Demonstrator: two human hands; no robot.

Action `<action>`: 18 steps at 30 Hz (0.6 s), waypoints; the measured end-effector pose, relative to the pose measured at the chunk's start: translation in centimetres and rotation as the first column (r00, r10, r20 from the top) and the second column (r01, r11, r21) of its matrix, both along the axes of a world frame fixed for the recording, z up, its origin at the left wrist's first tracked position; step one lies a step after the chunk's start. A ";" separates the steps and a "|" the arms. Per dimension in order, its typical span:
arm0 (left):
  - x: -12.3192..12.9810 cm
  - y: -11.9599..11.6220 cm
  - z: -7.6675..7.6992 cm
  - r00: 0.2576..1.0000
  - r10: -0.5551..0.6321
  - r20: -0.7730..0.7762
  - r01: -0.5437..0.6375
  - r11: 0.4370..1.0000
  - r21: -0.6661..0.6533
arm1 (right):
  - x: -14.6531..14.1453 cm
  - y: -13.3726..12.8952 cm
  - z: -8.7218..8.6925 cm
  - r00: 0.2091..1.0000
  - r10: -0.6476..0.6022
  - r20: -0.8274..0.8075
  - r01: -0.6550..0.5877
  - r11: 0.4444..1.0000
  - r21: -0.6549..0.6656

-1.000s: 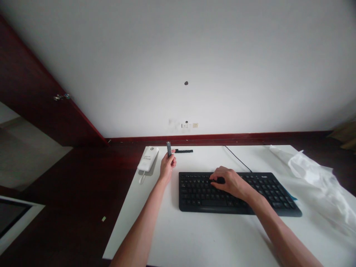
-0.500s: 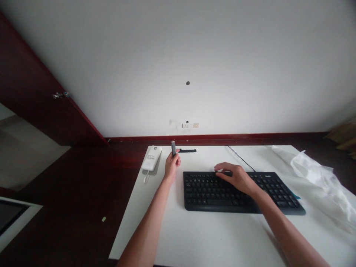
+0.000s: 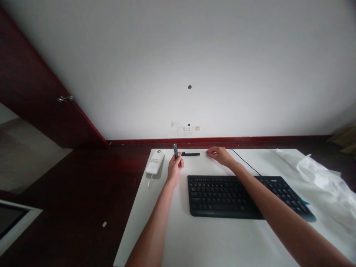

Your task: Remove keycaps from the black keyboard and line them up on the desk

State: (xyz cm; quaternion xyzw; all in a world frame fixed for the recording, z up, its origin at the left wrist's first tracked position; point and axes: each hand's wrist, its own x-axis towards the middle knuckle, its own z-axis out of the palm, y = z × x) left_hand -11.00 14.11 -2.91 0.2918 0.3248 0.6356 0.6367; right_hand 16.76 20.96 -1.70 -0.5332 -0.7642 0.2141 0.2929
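Far left on the white tabletop (image 3: 172, 237) there's a white power bank (image 3: 155, 162) lying flat, nobody touching it. Just to its right the left hand (image 3: 175, 167) has its fingers clenched around a small dark stick-like tool (image 3: 175, 150), held upright above the surface, pretty much where it was a second ago. Next over, a thin black strip (image 3: 190, 154) lies near the far edge.

The real change is the right hand (image 3: 221, 156): it was resting on the black keyboard (image 3: 244, 196) a moment back, and now it's off the keys and stretched out past them, just right of that strip. Can't tell whether its fingers pinch anything. So attention looks to have moved from the keyboard to the back of the tabletop. Crumpled white plastic (image 3: 319, 178) sits far right.
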 end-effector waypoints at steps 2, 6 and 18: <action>-0.1 0.2 0.0 1.000 -0.005 0.017 0.005 1.000 -0.012 | -1.1 0.7 -0.4 1.000 0.021 0.011 -0.021 1.000 0.000; -0.1 0.4 -0.1 0.999 -0.006 0.035 0.007 1.000 -0.011 | -2.3 1.0 -0.6 0.999 0.037 0.024 -0.037 0.999 -0.001; -0.1 0.4 0.1 0.999 0.000 0.040 0.001 1.000 -0.020 | -1.5 1.5 -0.6 0.997 0.051 0.059 -0.049 0.998 -0.033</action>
